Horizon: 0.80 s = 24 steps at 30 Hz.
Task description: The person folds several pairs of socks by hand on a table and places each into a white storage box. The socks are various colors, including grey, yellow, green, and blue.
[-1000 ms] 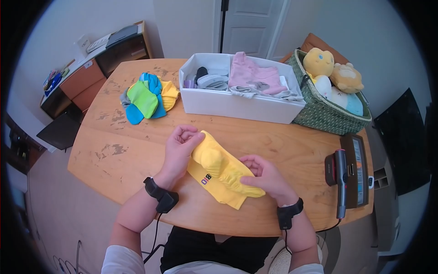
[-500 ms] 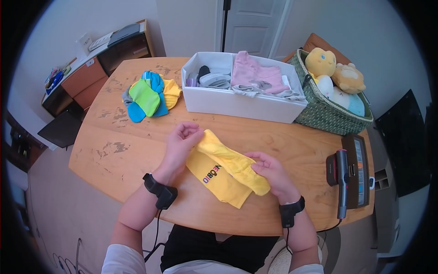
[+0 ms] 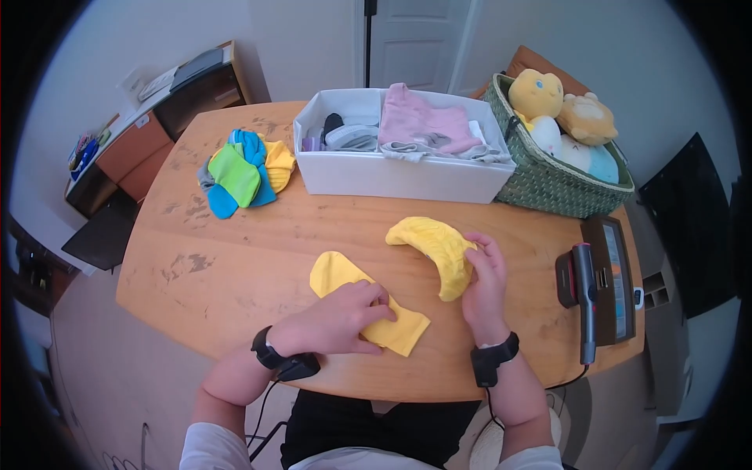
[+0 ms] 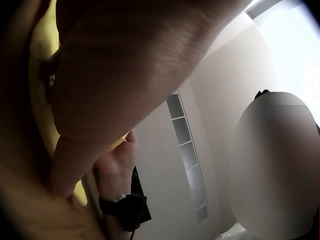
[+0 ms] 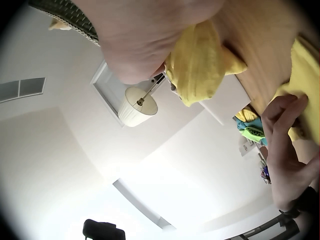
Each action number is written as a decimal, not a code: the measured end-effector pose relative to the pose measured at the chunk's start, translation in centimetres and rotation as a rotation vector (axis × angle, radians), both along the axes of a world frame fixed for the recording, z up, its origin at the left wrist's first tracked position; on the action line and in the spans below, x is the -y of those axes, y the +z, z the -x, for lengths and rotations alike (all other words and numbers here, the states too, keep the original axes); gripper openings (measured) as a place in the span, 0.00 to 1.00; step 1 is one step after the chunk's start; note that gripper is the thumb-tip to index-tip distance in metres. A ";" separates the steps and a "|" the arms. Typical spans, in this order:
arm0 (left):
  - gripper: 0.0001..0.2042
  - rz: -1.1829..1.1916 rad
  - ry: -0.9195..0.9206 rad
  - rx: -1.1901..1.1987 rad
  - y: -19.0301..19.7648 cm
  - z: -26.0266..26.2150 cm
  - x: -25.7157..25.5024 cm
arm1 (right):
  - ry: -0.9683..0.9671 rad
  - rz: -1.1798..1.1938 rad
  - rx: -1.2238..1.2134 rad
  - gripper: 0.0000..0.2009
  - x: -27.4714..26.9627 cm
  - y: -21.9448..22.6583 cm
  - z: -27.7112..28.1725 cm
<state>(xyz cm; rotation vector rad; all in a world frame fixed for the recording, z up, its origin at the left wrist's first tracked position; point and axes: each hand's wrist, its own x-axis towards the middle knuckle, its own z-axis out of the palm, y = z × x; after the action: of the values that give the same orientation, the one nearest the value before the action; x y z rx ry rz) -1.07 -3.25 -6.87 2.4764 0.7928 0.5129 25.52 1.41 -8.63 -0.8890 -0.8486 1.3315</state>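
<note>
A flat yellow sock (image 3: 332, 269) lies on the table, its toe end pointing to the far left. My left hand (image 3: 341, 317) rests across its middle, fingers loosely bent and fingertips on the cloth; the lettering seen earlier on this sock is covered. My right hand (image 3: 486, 286) holds a second yellow sock (image 3: 431, 241), pinched at its right side, bunched into a curved shape with both ends drooping. In the right wrist view this held sock (image 5: 197, 65) hangs beside the palm, and the left hand (image 5: 285, 135) touches the flat sock (image 5: 307, 75).
Blue, green, grey and yellow socks (image 3: 235, 174) lie heaped at the far left. A white divided box (image 3: 407, 178) with folded clothes stands at the back, beside a green woven basket (image 3: 548, 185) of plush toys. A grey wand-shaped device (image 3: 586, 313) and brown case (image 3: 611, 282) lie at the right.
The two yellow socks, stacked before, are now apart. My right hand has lifted the upper one away to the far right; my left hand has let go of it and come down onto the flat one.
</note>
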 end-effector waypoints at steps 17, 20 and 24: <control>0.19 1.239 0.422 1.323 0.7 1.8 -1.9 | 0.039 -0.130 0.106 0.25 -0.1 0.2 0.8; 0.18 1.353 0.509 1.353 0.2 0.7 -2.3 | 0.068 -0.070 0.158 0.20 0.0 0.3 0.7; 0.19 1.338 0.498 1.305 -0.7 0.9 -2.7 | 0.059 -0.087 0.200 0.16 -0.2 -0.7 0.5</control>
<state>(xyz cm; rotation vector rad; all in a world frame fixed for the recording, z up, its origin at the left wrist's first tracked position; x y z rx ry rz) -1.97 -0.59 -7.56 0.4550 0.7115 1.0742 24.97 1.58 -9.34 -0.9457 -1.0866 1.2604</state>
